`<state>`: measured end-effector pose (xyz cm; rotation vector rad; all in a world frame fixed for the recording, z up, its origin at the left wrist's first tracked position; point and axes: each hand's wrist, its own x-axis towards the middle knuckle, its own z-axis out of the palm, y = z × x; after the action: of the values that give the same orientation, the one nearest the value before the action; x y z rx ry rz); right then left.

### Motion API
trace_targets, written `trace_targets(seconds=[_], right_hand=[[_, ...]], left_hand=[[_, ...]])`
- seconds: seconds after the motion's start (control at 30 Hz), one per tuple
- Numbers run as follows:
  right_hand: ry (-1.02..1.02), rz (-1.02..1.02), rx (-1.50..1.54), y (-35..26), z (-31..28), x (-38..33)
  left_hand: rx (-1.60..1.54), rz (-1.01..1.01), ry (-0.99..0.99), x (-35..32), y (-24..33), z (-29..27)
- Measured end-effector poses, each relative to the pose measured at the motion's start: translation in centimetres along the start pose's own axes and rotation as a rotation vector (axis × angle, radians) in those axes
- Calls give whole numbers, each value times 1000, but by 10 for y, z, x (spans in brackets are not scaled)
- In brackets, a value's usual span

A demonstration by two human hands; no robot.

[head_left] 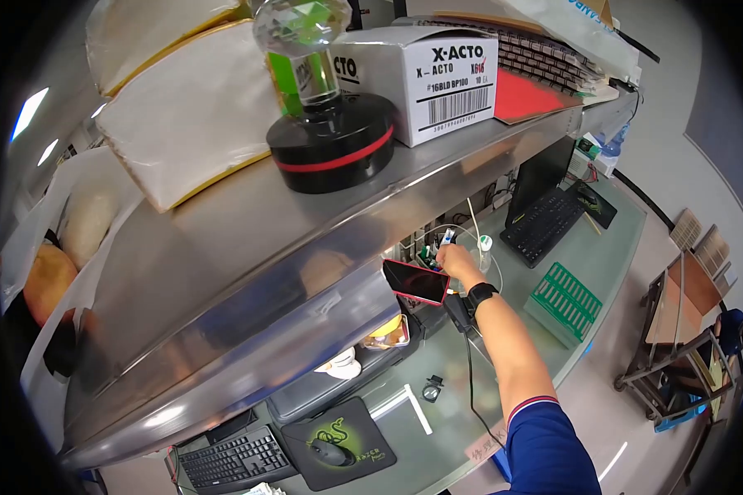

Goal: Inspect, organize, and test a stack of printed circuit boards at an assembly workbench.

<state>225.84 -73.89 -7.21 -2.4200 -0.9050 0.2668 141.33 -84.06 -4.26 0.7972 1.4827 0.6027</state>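
My right hand (456, 261) reaches over the glass desk (470, 388), its arm in a navy sleeve and a black watch (480, 294) on the wrist. Its fingers are drawn together at a cluster of pens (434, 246) below the shelf edge; what they hold is too small to make out. Just left of the hand, a phone with a red edge (418, 283) leans with its dark screen up. A small bottle with a white cap (485, 245) stands close on the right. My left hand is out of view.
A metal shelf (215, 239) crosses above the desk, bearing a white box (454, 87), a crystal ornament on a black base (332, 144) and wrapped packs (190, 107). On the desk are a green slotted rack (566, 304), black keyboards (543, 228), a mouse (332, 451) and a cable (471, 379).
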Motion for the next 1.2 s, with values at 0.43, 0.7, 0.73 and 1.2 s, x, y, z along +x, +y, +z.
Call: trace_targets(seconds=[0.43, 0.7, 0.73, 1.2], right_hand=[[183, -87, 10, -2, 28, 22], [204, -167, -52, -20, 8, 15], [238, -185, -54, -23, 1, 9], [545, -162, 596, -30, -115, -201]], left_hand=[[-49, -28, 22, -16, 31, 28], [39, -39, 16, -17, 30, 29], [21, -26, 32, -18, 30, 29], [-37, 117, -112, -13, 45, 5]])
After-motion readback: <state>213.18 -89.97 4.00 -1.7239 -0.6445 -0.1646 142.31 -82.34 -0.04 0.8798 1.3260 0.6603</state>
